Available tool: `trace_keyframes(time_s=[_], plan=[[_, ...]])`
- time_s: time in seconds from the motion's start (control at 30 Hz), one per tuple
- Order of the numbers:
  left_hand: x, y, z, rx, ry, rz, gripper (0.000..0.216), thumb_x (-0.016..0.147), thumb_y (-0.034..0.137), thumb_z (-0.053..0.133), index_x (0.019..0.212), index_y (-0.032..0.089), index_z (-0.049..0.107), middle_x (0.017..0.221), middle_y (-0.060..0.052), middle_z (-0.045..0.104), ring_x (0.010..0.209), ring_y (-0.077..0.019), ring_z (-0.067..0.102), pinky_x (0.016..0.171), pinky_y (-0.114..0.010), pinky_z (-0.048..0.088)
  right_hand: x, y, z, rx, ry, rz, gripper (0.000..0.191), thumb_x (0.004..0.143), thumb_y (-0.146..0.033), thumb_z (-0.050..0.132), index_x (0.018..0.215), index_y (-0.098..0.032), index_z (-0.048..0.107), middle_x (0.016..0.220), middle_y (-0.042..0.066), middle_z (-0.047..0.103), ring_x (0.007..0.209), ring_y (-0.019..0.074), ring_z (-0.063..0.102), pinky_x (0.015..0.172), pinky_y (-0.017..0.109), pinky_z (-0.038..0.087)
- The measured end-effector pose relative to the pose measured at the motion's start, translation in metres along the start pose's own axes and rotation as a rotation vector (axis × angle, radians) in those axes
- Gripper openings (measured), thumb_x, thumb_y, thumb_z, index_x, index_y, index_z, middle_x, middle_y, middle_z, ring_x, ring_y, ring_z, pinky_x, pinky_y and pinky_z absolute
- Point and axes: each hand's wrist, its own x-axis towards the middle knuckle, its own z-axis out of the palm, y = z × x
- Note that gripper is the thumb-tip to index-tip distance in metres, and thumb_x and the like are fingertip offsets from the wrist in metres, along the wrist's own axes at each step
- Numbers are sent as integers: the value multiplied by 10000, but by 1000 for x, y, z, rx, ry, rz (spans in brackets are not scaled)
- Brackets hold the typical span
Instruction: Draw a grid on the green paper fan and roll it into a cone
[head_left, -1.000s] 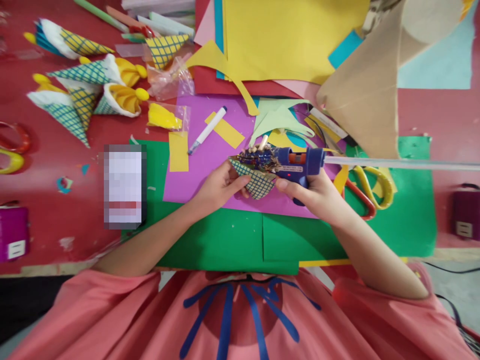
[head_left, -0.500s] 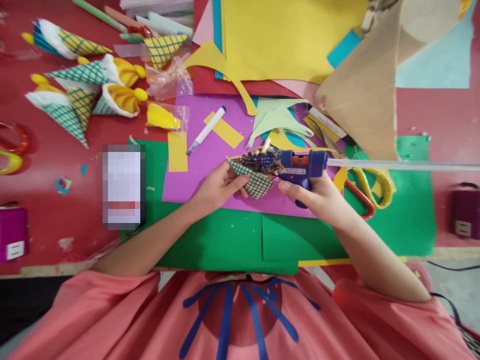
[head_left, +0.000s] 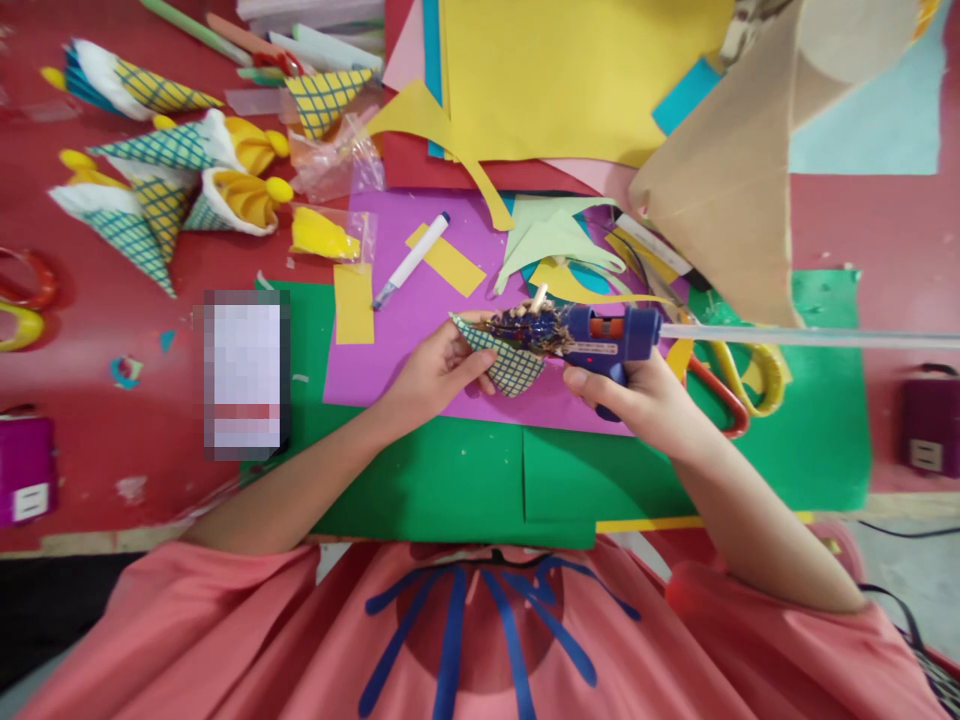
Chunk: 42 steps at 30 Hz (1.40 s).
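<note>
Between thumb and fingers, my left hand (head_left: 442,370) pinches a cone-shaped piece with a green-and-white grid pattern (head_left: 516,368). My right hand (head_left: 649,395) is wrapped round the handle of a dark blue hot glue gun (head_left: 611,335), which points left. A long clear glue stick (head_left: 795,337) sticks out of its back end. The gun's nozzle end, crusted with brownish residue, lies over the upper edge of the patterned piece; whether the tip touches it I cannot tell. Purple foam sheet (head_left: 405,365) lies beneath both hands.
Several finished grid-patterned cones (head_left: 161,205) lie at the upper left. A phone (head_left: 244,370) rests left of my forearm. A white marker (head_left: 412,260) and pale green scraps (head_left: 559,240) lie beyond my hands. Scissors (head_left: 720,395) sit right of my right hand, near a big brown cone (head_left: 735,170).
My right hand and the glue gun have shifted slightly to the right. My left hand keeps the patterned piece in nearly the same spot.
</note>
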Motion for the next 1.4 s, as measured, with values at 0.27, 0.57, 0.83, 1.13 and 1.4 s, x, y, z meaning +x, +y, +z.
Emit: trace_keyframes(time_s=[0.27, 0.57, 0.83, 1.13, 1.4], plan=[[0, 1, -1, 4, -8, -4, 433, 827, 409, 636, 1168, 192, 481, 716, 28, 632, 520, -86, 636, 466, -173, 511, -4, 3, -4, -11, 0, 29, 361, 781, -520, 625, 825, -161, 627, 610, -24, 506, 531, 76, 422, 486, 216, 346], [0, 4, 0, -3, -1, -11, 396, 836, 363, 631, 1164, 189, 493, 714, 27, 631, 528, -89, 639, 490, -183, 522, -9, 9, -9, -33, -3, 66, 378, 773, -531, 629, 733, -159, 577, 592, -26, 471, 526, 69, 384, 466, 216, 305], [0, 8, 0, 15, -12, -3, 440, 846, 380, 617, 1190, 150, 468, 709, 14, 644, 558, -101, 656, 495, -185, 528, -12, 12, -12, -49, 12, 107, 398, 768, -552, 623, 720, -163, 558, 584, -27, 477, 518, 72, 412, 459, 220, 298], [0, 6, 0, 24, -14, 21, 431, 856, 380, 604, 1194, 152, 465, 711, 18, 647, 554, -98, 660, 482, -175, 512, -16, 13, -16, -39, 17, 99, 360, 779, -526, 623, 754, -171, 567, 605, -28, 482, 539, 74, 420, 485, 221, 323], [0, 5, -1, 10, -6, 19, 435, 859, 373, 603, 1204, 149, 462, 737, 13, 650, 556, -99, 660, 493, -183, 516, -19, 17, -18, -51, 18, 117, 389, 776, -548, 612, 716, -173, 531, 604, -21, 485, 540, 80, 423, 482, 226, 309]])
